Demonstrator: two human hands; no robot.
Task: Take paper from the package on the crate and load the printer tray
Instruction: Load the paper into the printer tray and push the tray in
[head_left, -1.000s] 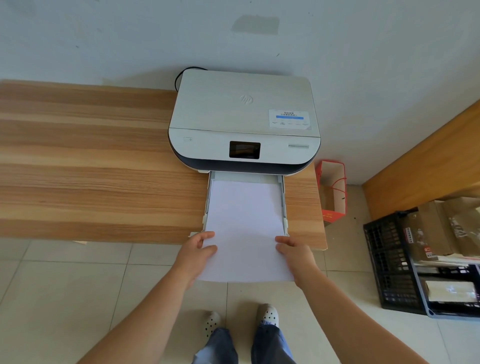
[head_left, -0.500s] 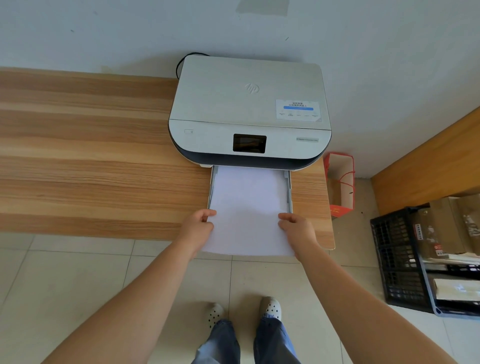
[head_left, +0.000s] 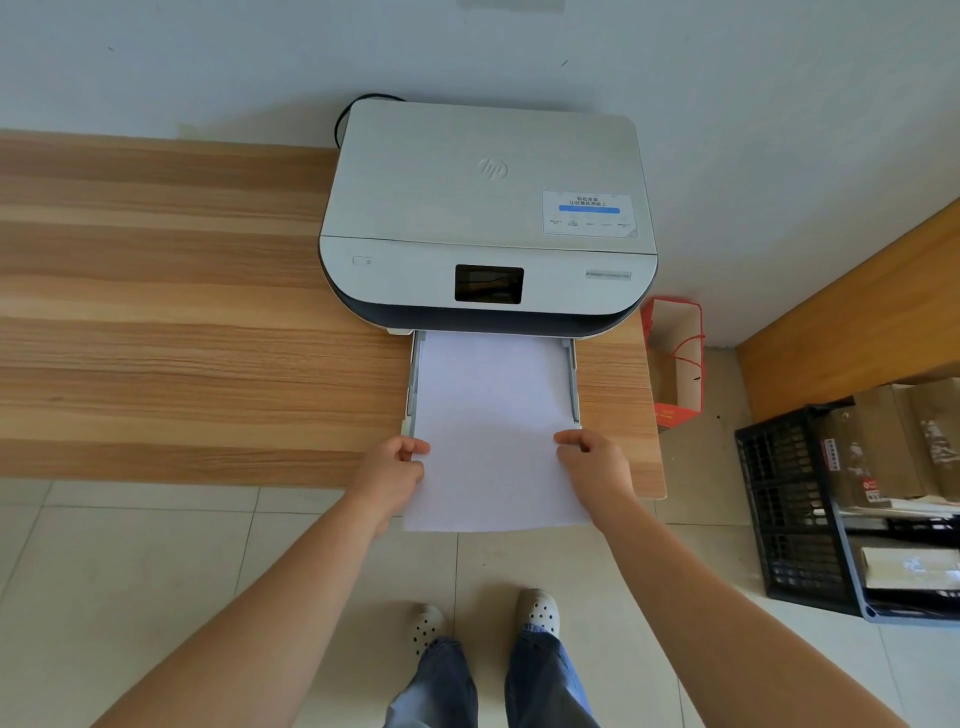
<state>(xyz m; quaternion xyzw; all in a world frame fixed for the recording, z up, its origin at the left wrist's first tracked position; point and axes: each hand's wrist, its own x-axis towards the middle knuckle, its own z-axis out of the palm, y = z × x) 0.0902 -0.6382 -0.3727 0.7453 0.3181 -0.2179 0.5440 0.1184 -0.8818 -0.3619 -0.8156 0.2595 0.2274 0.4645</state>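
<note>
White paper (head_left: 493, 426) lies as a thin stack in the printer tray (head_left: 413, 387), its far end under the front of the printer (head_left: 488, 223) and its near end overhanging the tray lip and the tabletop (head_left: 182, 312) edge. I hold it at both near side edges: my left hand (head_left: 392, 475) is pinched closed on the left edge, my right hand (head_left: 592, 467) pinched closed on the right edge, both just in front of the tray's mouth.

Assessment: the loading step is under way and not complete, since part of the stack is outside the tray. To do it well I should keep the stack flat and square between the two grey side guides, push with equal pressure from both hands so it does not skew, and stop when the far edge meets resistance. Uneven pushing could buckle the sheets.

Surface: wood-grain tabletop, with the printer at its right end against a pale wall (head_left: 208, 62); a black cable (head_left: 353, 104) shows behind the printer. Right of the printer, on the tiled floor (head_left: 130, 561), stands a red paper bag (head_left: 675, 364). Further right sits a black crate (head_left: 789, 509) holding brown packages (head_left: 883, 447); which one is the paper package I cannot tell.
</note>
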